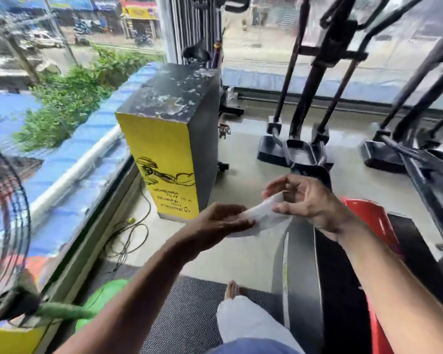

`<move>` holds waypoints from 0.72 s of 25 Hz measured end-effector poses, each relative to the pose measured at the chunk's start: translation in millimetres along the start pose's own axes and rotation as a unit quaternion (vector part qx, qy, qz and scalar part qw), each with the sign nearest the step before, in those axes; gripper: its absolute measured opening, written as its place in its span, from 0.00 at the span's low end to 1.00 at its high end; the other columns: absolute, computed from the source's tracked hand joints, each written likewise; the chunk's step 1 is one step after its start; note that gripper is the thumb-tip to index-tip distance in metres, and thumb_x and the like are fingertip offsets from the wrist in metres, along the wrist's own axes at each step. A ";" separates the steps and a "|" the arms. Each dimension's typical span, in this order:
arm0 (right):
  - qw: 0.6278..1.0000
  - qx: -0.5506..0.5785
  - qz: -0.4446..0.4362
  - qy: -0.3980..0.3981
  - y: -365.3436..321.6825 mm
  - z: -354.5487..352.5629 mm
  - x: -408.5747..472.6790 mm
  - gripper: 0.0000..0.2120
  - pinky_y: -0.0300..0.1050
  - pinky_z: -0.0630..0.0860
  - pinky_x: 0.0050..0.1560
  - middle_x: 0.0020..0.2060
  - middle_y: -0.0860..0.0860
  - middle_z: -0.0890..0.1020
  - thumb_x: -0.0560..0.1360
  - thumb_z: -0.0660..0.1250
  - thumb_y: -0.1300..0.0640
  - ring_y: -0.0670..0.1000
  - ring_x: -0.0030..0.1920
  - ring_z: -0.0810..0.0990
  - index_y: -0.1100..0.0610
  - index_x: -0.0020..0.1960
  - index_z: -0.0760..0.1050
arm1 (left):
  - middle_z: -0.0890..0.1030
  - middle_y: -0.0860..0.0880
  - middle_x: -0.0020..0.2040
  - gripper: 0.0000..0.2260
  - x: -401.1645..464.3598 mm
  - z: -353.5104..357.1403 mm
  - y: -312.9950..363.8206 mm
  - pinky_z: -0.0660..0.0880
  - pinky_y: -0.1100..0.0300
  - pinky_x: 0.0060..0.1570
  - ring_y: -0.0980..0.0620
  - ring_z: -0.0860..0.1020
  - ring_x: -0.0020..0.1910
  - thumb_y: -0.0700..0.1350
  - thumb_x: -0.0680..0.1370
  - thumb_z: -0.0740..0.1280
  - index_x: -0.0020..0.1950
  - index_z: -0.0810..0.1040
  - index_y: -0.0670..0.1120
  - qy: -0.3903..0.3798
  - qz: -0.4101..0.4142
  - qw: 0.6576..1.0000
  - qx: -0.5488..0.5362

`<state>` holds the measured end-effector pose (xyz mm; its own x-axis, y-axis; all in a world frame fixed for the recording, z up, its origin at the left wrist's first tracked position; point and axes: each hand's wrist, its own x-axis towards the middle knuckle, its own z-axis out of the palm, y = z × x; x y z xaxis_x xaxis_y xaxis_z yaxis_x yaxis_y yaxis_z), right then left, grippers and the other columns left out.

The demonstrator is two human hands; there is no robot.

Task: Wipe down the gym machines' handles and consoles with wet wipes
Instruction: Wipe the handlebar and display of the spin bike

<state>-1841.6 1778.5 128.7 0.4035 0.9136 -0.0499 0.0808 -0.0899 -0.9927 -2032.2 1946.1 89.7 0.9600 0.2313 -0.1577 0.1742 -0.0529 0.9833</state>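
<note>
Looks like the prep step, no machine touched yet. Both hands are holding a white wipe (260, 215) stretched between them, just right of the yellow box (164, 164): left hand (220, 221) grips its lower end, right hand (299, 198) pinches the upper end. Its long axis slants up to the right. Next I'd guess it needs carrying over to a handle or console.

Gym floor by the window

I'm seeing a yellow-fronted box (164, 159) standing near cables (128, 238), a fan (5, 226) sitting at left.
</note>
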 end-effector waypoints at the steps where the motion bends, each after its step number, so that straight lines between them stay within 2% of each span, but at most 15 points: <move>1: 1.000 0.021 0.001 0.022 8.9 -11.8 14.8 0.17 0.43 0.81 0.52 0.53 0.59 0.85 0.68 0.76 0.66 0.52 0.51 0.84 0.61 0.56 0.80 | 0.82 0.56 0.43 0.13 25.0 -7.0 -0.3 0.67 0.63 0.41 0.57 0.75 0.44 0.57 0.78 0.74 0.50 0.86 0.47 -0.006 0.005 1.000 0.009; 4: 0.996 0.043 0.005 0.072 32.4 -46.5 59.7 0.15 0.44 0.80 0.51 0.53 0.59 0.85 0.68 0.79 0.67 0.53 0.49 0.83 0.60 0.52 0.80 | 0.73 0.50 0.39 0.20 95.2 -23.8 -0.2 0.59 0.54 0.37 0.52 0.68 0.39 0.57 0.81 0.70 0.46 0.81 0.39 -0.048 0.017 0.998 0.036; 7: 0.989 0.029 0.005 0.146 42.2 -99.4 112.9 0.12 0.51 0.77 0.55 0.52 0.63 0.85 0.71 0.76 0.69 0.55 0.50 0.82 0.59 0.51 0.81 | 0.74 0.49 0.39 0.21 184.2 -35.5 7.1 0.62 0.53 0.39 0.51 0.69 0.39 0.55 0.82 0.69 0.47 0.79 0.36 -0.078 0.008 0.996 0.042; 10: 0.976 -0.035 0.002 0.214 47.8 -152.1 164.7 0.12 0.49 0.80 0.58 0.50 0.52 0.86 0.74 0.75 0.67 0.51 0.54 0.84 0.57 0.54 0.80 | 0.79 0.51 0.41 0.14 269.2 -46.8 26.9 0.67 0.51 0.45 0.52 0.74 0.42 0.52 0.81 0.70 0.48 0.82 0.41 -0.062 0.023 0.997 0.038; 12: 0.949 -0.129 -0.039 0.287 49.7 -175.9 194.3 0.11 0.48 0.82 0.58 0.52 0.46 0.84 0.76 0.74 0.64 0.47 0.56 0.83 0.51 0.54 0.79 | 0.81 0.51 0.41 0.11 317.3 -55.4 38.1 0.66 0.52 0.46 0.52 0.74 0.42 0.53 0.78 0.71 0.48 0.83 0.45 -0.027 0.017 0.999 0.012; 14: 0.921 -0.186 -0.089 0.332 57.1 -190.3 223.8 0.09 0.49 0.82 0.55 0.54 0.44 0.83 0.77 0.74 0.59 0.46 0.56 0.83 0.49 0.55 0.78 | 0.80 0.52 0.40 0.09 360.5 -71.1 41.9 0.62 0.51 0.46 0.51 0.73 0.42 0.54 0.77 0.71 0.47 0.84 0.48 0.006 0.001 1.000 -0.001; 15: 0.919 -0.196 -0.111 0.324 63.4 -194.8 239.6 0.08 0.48 0.82 0.54 0.54 0.43 0.82 0.77 0.73 0.55 0.47 0.55 0.83 0.50 0.56 0.79 | 0.80 0.53 0.39 0.08 379.6 -80.4 42.8 0.61 0.51 0.46 0.51 0.72 0.42 0.53 0.77 0.72 0.46 0.84 0.48 0.008 -0.002 1.000 -0.007; 18: 0.943 -0.212 -0.108 0.232 82.6 -214.8 297.2 0.19 0.49 0.82 0.54 0.60 0.41 0.80 0.76 0.73 0.47 0.48 0.60 0.81 0.51 0.64 0.78 | 0.81 0.53 0.40 0.04 440.5 -114.5 43.2 0.66 0.57 0.44 0.55 0.74 0.41 0.45 0.79 0.74 0.45 0.84 0.46 -0.003 -0.001 1.000 0.001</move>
<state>-1519.2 1957.5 55.5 0.6834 0.6655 0.3001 0.5247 -0.1620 -0.8357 -1626.9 2156.9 73.2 0.9609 0.2254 -0.1608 0.1773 -0.0547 0.9826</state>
